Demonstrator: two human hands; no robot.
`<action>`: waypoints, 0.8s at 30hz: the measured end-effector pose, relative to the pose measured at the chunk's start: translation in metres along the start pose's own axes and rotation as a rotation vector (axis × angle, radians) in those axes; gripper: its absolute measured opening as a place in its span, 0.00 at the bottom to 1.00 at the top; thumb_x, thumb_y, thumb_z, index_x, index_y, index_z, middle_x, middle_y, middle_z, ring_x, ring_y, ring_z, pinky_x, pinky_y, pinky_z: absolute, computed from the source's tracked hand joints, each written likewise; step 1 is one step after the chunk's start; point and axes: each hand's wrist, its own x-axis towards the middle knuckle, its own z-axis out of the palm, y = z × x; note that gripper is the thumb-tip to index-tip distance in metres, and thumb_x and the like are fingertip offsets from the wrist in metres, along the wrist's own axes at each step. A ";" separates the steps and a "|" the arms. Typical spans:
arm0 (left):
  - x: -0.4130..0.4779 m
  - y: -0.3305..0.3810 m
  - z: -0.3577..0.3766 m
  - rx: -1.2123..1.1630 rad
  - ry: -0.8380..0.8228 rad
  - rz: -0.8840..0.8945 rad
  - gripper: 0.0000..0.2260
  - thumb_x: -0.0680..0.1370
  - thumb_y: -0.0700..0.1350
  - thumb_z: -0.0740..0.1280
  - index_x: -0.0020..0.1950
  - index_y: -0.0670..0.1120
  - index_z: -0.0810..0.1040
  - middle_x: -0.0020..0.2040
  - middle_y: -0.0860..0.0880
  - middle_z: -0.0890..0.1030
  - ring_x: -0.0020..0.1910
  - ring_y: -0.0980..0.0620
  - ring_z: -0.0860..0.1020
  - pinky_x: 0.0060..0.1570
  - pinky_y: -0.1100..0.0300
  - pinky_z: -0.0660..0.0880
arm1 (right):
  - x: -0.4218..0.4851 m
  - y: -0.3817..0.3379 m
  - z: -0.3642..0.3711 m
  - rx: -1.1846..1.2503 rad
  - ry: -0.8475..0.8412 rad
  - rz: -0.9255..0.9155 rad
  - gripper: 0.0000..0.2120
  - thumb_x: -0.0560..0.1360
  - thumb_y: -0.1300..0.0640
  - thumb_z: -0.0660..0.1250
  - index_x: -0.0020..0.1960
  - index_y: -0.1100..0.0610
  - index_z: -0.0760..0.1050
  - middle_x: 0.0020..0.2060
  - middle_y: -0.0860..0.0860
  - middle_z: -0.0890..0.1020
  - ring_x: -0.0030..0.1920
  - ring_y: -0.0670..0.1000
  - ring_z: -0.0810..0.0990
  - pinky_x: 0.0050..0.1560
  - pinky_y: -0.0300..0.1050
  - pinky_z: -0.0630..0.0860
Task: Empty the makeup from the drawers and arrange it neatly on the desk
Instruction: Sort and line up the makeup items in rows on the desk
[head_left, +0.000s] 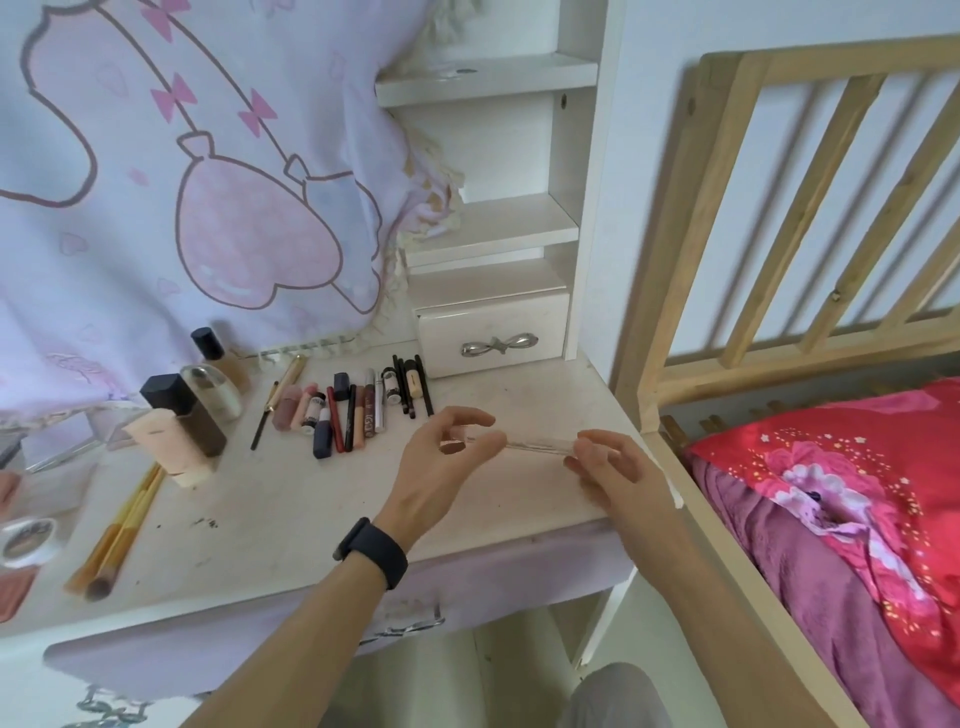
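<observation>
The left hand (447, 460) and right hand (610, 470) each pinch one end of a slim clear tube (540, 445), fingers curled narrow round it. The tube is held level just above the white worktop (291, 499), right of the row of lipsticks and pencils (358, 410) and in front of the small drawer (493, 338).

White desk (291, 499); lilac cloth (104, 260) with pink bows; red floral bedding (883, 441); black wristband (371, 552); pale tan bed rail (831, 58).

Home bedroom, white vanity desk (291, 514) beside wooden-railed bed (810, 218), floral bedding (841, 483)
</observation>
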 end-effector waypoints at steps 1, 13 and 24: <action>-0.004 0.002 -0.001 -0.031 0.009 -0.015 0.19 0.64 0.64 0.71 0.50 0.56 0.83 0.54 0.48 0.83 0.50 0.57 0.80 0.47 0.71 0.73 | -0.002 -0.001 0.004 0.100 -0.052 0.079 0.23 0.68 0.41 0.74 0.59 0.50 0.80 0.52 0.48 0.86 0.58 0.51 0.84 0.62 0.48 0.76; -0.027 0.012 -0.013 -0.261 0.153 -0.102 0.32 0.61 0.67 0.75 0.62 0.59 0.75 0.62 0.54 0.78 0.61 0.54 0.78 0.64 0.52 0.74 | -0.022 -0.009 0.036 0.285 -0.124 0.225 0.28 0.65 0.47 0.76 0.60 0.62 0.79 0.59 0.61 0.82 0.61 0.55 0.82 0.63 0.46 0.76; -0.035 0.030 -0.030 -0.296 0.052 -0.102 0.40 0.61 0.59 0.79 0.71 0.65 0.69 0.68 0.53 0.72 0.65 0.52 0.76 0.57 0.47 0.81 | -0.039 -0.040 0.047 -0.230 -0.324 0.031 0.13 0.77 0.40 0.68 0.56 0.45 0.81 0.52 0.39 0.84 0.59 0.43 0.80 0.62 0.44 0.73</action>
